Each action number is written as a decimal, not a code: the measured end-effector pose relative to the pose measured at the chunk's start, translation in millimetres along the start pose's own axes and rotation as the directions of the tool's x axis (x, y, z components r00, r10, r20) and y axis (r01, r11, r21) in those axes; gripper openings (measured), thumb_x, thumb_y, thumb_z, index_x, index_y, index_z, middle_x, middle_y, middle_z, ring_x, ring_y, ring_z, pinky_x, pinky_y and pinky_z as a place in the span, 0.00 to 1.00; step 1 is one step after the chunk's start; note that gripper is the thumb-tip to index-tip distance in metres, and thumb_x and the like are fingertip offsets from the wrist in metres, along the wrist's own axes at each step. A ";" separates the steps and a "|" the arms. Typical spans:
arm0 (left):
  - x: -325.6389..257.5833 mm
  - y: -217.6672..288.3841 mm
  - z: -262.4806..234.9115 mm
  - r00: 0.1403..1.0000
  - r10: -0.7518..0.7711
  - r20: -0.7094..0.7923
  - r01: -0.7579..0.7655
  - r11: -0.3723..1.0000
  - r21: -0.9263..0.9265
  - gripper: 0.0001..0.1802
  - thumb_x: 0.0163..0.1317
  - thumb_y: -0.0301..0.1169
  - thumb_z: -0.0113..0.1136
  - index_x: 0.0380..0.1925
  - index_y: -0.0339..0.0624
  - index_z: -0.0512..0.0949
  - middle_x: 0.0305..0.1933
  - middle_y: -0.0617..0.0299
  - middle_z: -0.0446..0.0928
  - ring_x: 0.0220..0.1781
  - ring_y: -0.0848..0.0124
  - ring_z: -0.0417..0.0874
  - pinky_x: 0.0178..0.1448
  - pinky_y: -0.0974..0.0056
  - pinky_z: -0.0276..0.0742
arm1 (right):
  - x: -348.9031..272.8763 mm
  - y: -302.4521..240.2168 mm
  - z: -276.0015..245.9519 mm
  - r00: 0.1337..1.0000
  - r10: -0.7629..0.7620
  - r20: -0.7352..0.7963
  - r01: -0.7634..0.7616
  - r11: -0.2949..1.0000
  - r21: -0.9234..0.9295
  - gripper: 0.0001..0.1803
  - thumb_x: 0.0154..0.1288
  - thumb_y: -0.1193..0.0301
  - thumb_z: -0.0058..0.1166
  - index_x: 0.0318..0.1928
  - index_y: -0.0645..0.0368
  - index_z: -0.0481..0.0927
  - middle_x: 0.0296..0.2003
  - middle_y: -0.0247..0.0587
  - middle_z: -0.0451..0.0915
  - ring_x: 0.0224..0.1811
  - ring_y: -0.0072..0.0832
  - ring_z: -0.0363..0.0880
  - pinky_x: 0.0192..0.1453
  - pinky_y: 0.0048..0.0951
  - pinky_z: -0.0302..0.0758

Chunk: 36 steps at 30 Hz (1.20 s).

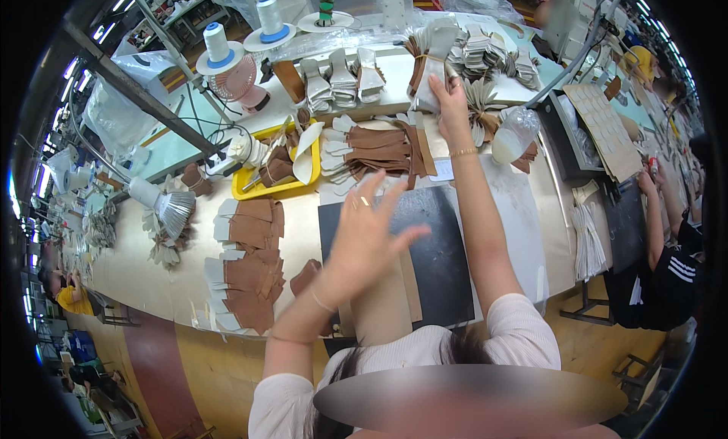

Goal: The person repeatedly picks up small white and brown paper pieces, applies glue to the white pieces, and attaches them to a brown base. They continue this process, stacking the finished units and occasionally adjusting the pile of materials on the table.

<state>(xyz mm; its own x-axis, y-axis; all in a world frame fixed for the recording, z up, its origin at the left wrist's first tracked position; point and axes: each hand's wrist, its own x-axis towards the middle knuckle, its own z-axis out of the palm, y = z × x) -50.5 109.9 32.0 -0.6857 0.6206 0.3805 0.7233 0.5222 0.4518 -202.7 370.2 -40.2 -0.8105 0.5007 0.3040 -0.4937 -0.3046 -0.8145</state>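
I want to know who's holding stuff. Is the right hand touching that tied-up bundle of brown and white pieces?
Touching. The head view shows the right hand gripping the tied bundle, fingers wrapped over its lower part, no gap.

a long pale tabletop (pixel 136 272) runs through a busy workshop. the floor (pixel 220 371) is wood-toned, with a dark red strip (pixel 155 363) beside it. strip lights (pixel 121 1) glow overhead at the far left. a metal post (pixel 129 86) slants across. more workbenches (pixel 607 128) stand to the right.
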 end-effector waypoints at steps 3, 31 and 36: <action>-17.6 11.2 21.4 0.996 -0.059 0.071 0.034 0.949 0.314 0.38 0.54 0.54 0.62 0.58 0.41 0.70 0.50 0.44 0.74 0.53 0.53 0.75 0.60 0.49 0.63 | 55.3 32.2 -15.1 0.999 -0.018 -0.041 0.007 0.968 -0.251 0.28 0.60 0.63 0.64 0.55 0.63 0.68 0.47 0.39 0.78 0.46 0.21 0.76 0.51 0.24 0.72; 20.8 -18.8 61.9 0.959 -0.240 0.151 0.202 0.952 0.232 0.20 0.58 0.37 0.62 0.49 0.39 0.75 0.40 0.52 0.79 0.43 0.57 0.79 0.46 0.56 0.64 | -158.1 -68.1 -71.7 0.804 -0.240 0.543 0.592 0.243 -0.769 0.12 0.63 0.70 0.54 0.47 0.52 0.77 0.50 0.38 0.77 0.53 0.37 0.75 0.58 0.37 0.71; 38.0 -19.7 68.4 0.975 -0.193 0.111 0.170 0.966 0.194 0.18 0.57 0.37 0.62 0.46 0.43 0.77 0.37 0.56 0.78 0.42 0.58 0.78 0.48 0.54 0.65 | -206.6 -136.5 -203.4 0.858 -0.498 0.124 0.105 -0.065 -0.992 0.12 0.56 0.75 0.60 0.43 0.59 0.79 0.45 0.43 0.79 0.49 0.41 0.76 0.56 0.37 0.71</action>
<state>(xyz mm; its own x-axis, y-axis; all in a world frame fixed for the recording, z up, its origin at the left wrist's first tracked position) -85.1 163.2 -17.6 -0.7993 0.5687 0.1942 0.5984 0.7234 0.3443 96.2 473.1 -92.3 -0.4884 0.4812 0.7279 0.2599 0.8766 -0.4051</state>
